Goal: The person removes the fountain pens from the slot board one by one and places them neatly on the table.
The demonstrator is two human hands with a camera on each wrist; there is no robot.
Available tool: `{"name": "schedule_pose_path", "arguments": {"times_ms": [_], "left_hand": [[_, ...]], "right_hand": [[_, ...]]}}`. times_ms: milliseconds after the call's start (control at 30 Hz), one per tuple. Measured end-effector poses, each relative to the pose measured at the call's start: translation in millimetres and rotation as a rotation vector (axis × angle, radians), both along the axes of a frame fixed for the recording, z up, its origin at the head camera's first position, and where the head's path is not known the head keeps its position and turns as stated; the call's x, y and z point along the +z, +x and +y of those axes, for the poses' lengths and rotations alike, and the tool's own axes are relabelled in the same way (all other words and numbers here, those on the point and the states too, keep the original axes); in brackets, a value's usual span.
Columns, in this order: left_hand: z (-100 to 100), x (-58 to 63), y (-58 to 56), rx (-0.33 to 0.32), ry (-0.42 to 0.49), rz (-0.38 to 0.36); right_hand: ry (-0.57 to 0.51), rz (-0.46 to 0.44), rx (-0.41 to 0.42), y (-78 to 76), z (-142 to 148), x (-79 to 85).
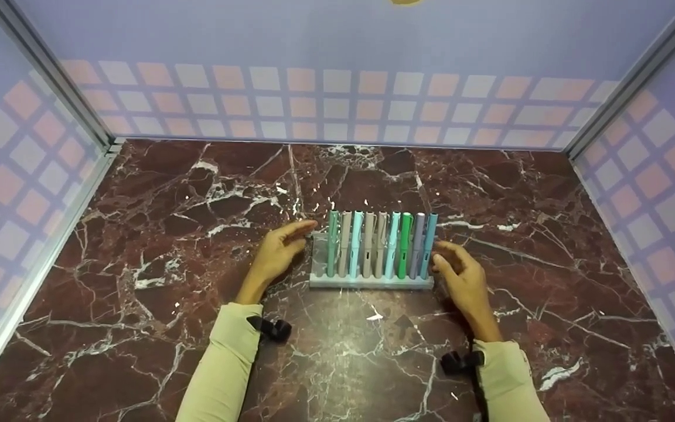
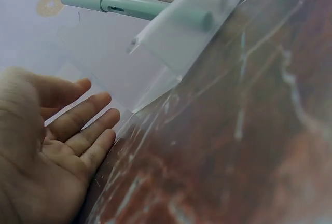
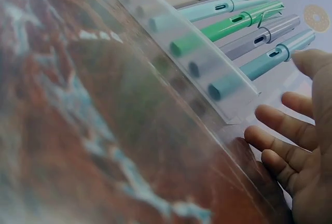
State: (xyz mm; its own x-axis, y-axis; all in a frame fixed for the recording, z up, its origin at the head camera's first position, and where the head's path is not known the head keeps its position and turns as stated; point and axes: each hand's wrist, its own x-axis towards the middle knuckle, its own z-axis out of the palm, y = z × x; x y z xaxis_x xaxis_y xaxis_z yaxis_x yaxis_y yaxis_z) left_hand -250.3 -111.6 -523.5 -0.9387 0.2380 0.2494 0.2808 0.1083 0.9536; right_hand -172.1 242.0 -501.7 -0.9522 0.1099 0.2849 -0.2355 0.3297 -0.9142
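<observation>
A clear pen stand [image 1: 372,283] holds a row of several capped pens, all upright. The green pen [image 1: 405,246] stands out among teal, beige, light blue and grey-purple ones; a dark teal pen [image 1: 330,246] is leftmost and a blue pen [image 1: 429,246] rightmost. At the stand's left end my left hand [image 1: 279,252] has its fingers extended beside the frosted side, and the left wrist view shows nothing in its palm. On the opposite side my right hand [image 1: 463,275] has its fingers loosely bent close to the blue pen [image 3: 259,68], holding nothing.
The stand rests on a dark red marble-patterned table [image 1: 167,246]. A back wall [image 1: 337,35] with pink and white squares and two side panels enclose it. Black straps with small cameras [image 1: 276,330] sit on both sleeved wrists.
</observation>
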Motion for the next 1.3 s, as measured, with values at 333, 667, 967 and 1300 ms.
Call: {"name": "schedule_pose_path", "arguments": {"times_ms": [333, 667, 967, 1300], "left_hand": [[-2, -9.1, 6.1, 0.042, -0.237, 0.103], [0, -6.2, 6.8, 0.067, -0.284, 0.099], [3, -1.9, 3.4, 0.075, -0.309, 0.095], [3, -2.0, -1.3, 0.077, -0.307, 0.101]], "right_hand": [[0.139, 0.009, 0.018, 8.9, -10, 7.7], [0.079, 0.012, 0.06, 9.7, -7, 6.2], [0.001, 0.229, -0.015, 10.8, -8, 8.0], [-0.012, 0.467, -0.121, 24.6, -37, 13.3]]}}
